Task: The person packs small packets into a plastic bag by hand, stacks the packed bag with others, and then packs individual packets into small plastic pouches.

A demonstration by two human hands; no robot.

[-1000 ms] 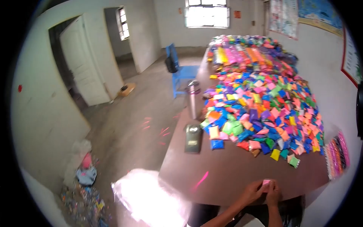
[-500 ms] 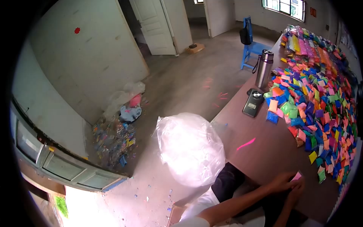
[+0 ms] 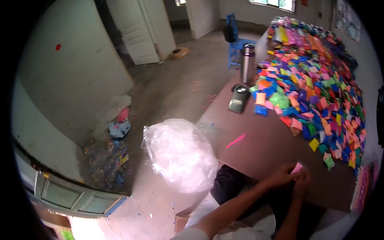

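A small pink packet is pinched between both hands over the near edge of the brown table. My left hand grips it from the left, and my right hand closes on it from the right and below. Beyond the hands, a wide heap of small colourful packets covers the right side of the table. The nearest loose ones are a green packet and a yellow packet.
A steel flask and a dark phone-like device stand and lie left of the heap. A large clear plastic bag is left of the table. Behind are a blue chair and floor litter. Bundled strips lie far right.
The camera view has swung left and down, then partly back right. Both hands have stayed together on the pink packet near the table edge.
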